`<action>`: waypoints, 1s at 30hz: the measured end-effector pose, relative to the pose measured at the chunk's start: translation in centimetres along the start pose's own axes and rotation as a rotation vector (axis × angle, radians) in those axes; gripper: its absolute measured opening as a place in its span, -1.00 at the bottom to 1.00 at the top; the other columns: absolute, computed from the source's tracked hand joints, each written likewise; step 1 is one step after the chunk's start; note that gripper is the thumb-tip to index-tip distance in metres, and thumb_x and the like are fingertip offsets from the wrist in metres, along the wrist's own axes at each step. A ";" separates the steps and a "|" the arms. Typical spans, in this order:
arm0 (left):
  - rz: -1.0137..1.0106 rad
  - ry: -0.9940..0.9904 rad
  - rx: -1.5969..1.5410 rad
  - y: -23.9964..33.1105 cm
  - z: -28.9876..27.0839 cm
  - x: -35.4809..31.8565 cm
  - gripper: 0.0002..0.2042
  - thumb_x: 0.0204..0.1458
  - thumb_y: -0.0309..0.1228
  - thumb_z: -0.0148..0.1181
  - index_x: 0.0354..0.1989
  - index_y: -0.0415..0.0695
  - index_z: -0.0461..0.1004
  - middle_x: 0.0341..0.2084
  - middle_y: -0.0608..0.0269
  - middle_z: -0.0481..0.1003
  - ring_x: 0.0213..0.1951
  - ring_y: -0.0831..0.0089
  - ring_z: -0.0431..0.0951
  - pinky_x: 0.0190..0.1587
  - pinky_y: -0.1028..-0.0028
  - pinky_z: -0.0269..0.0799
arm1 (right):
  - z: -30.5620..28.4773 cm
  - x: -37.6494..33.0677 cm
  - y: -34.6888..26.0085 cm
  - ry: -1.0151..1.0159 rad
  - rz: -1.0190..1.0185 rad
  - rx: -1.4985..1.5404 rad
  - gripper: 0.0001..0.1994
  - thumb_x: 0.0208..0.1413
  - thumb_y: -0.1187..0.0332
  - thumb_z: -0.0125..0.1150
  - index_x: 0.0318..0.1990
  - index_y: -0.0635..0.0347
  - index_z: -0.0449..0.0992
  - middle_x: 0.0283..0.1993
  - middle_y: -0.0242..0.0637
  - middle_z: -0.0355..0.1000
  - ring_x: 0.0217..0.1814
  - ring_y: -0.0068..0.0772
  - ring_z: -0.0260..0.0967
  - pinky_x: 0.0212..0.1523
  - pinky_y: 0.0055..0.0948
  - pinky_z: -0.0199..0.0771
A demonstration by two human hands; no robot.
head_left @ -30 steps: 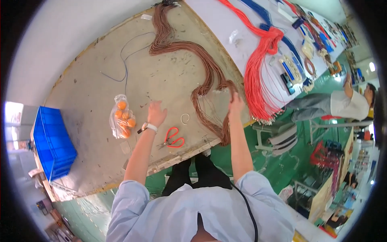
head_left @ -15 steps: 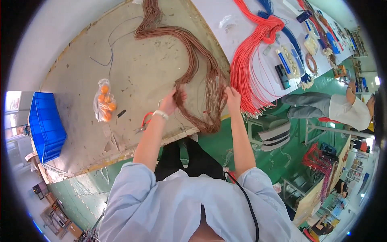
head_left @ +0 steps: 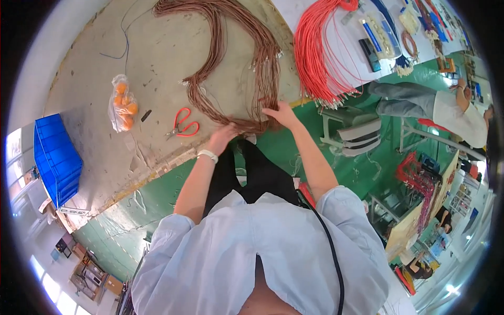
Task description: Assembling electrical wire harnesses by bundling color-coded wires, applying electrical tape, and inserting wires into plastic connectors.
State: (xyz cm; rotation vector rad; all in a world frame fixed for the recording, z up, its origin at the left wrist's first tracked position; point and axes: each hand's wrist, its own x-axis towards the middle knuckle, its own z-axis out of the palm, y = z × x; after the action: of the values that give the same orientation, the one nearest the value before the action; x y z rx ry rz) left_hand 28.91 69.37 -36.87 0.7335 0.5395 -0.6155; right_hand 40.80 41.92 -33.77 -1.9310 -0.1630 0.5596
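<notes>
A long bundle of thin brown wires (head_left: 218, 44) lies on the worktable and curves round in a loop toward its front edge. My left hand (head_left: 223, 137) grips the near bend of this loop, its fingertips on the wires. At the loop's right side, my right hand (head_left: 285, 115) holds the bundle with the thumb stretched over it; its other fingers are partly hidden. Pale wire ends show along both limbs of the loop. Left of my left hand, a pair of scissors with red handles (head_left: 184, 125) rests on the table.
A clear bag of orange fruit (head_left: 123, 107) and a small black object (head_left: 146, 115) lie on the left. Beyond stands a blue crate (head_left: 58, 160). Red wires (head_left: 320, 58) cover part of the white table at right, near a grey stool (head_left: 357, 128). Another person (head_left: 436, 105) stands farther right.
My view has shifted. Both hands have come nearer the table's front edge with the loop of brown wires, my left hand moving to its near bend. The scissors now show fully.
</notes>
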 end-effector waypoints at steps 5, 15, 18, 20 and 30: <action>0.119 0.198 0.393 -1.8 3.1 -0.4 -0.72 0.21 -0.29 0.07 -0.05 -0.21 0.48 -0.24 0.25 0.54 -0.14 0.45 0.51 -0.04 0.53 0.35 | 0.4 0.0 -3.6 -0.180 0.085 -0.282 -0.57 0.17 0.07 0.10 -0.30 0.39 0.53 -0.32 0.00 0.55 -0.21 -0.16 0.52 -0.21 -0.26 0.44; 0.296 0.586 1.293 3.3 -3.9 -11.8 -0.69 0.19 -0.19 0.00 -0.19 -0.21 0.48 -0.51 -0.15 0.51 -0.36 -0.07 0.55 -0.27 0.08 0.44 | -9.9 -2.6 -6.5 0.084 0.189 -0.103 -0.66 0.26 0.20 0.00 -0.38 0.37 0.41 -0.53 -0.15 0.50 -0.66 -0.38 0.41 -0.56 -0.35 0.39; 0.263 0.628 1.442 3.5 -1.6 -13.3 -0.68 0.17 -0.19 0.00 -0.05 -0.17 0.42 -0.45 -0.17 0.52 -0.28 -0.14 0.54 -0.22 0.03 0.43 | -8.5 -1.9 -4.9 -0.016 0.202 0.035 -0.57 0.19 0.08 0.13 -0.24 0.41 0.49 -0.41 -0.06 0.54 -0.44 -0.27 0.54 -0.34 -0.29 0.51; 0.300 0.674 1.378 4.1 -0.9 -12.9 -0.61 0.13 -0.20 0.05 0.07 -0.14 0.33 -0.43 -0.14 0.53 -0.29 -0.13 0.56 -0.20 0.02 0.45 | -7.2 -0.8 -3.0 0.036 0.118 -0.402 -0.40 0.08 -0.05 0.23 -0.08 0.47 0.49 -0.19 0.03 0.54 -0.08 -0.14 0.51 -0.06 -0.22 0.46; 0.379 0.636 0.830 8.6 -1.1 0.7 -0.41 0.25 -0.05 -0.07 0.16 -0.43 0.22 -0.17 0.06 0.47 -0.11 0.32 0.45 0.02 0.40 0.35 | 0.5 5.9 -3.7 -0.098 0.328 0.705 -0.58 0.13 0.07 0.22 -0.05 0.25 0.49 -0.27 -0.29 0.52 -0.29 -0.43 0.50 -0.37 -0.44 0.48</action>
State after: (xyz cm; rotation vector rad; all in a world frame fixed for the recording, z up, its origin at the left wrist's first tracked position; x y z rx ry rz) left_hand 34.93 74.98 -34.19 1.8046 0.6999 -0.2137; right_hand 46.29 46.06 -32.47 -1.2440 0.2674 0.8024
